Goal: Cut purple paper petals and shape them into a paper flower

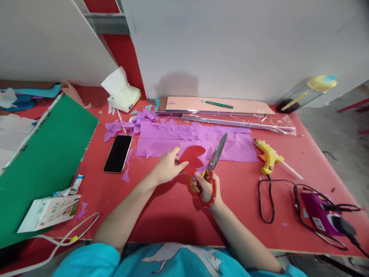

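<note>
My left hand pinches the edge of a red rounded paper piece with a purple sheet under it. My right hand grips red-handled scissors by the loops, blades pointing up and away beside the red piece. Both hands hover over the red table, just in front of a large purple paper sheet covered in cut scraps.
A black phone lies left of the purple sheet. A green board leans at left, a white box below it. A yellow glue gun, black cable and purple device sit right. A tissue pack and pink sheet are at back.
</note>
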A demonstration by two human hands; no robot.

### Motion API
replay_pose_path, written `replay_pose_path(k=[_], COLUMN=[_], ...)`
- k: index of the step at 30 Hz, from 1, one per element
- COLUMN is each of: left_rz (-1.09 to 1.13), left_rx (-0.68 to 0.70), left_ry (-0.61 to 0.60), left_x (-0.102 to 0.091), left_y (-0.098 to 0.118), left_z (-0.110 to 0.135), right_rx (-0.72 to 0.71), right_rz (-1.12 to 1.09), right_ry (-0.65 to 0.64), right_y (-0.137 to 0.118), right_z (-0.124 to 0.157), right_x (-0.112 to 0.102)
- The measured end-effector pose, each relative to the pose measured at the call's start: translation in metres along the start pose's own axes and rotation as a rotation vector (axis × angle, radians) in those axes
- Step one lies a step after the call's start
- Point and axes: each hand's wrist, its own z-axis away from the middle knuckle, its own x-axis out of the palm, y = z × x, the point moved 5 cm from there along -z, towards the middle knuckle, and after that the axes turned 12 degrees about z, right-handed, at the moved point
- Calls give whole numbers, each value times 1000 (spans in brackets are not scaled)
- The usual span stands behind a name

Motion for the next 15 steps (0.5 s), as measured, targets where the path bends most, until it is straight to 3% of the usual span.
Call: replay_pose_path(k=[8, 15], left_rz=[171, -91], left_rx=[136, 318], left_ry=[21, -21], left_x=[7, 13], left_y=[1, 9], left_z=[3, 3], right_rx=[-36, -40], right_rz=[-64, -76], right_ry=[22, 58], right_y=[-3, -4], right_z=[-1, -1], right_x=[-1, -2])
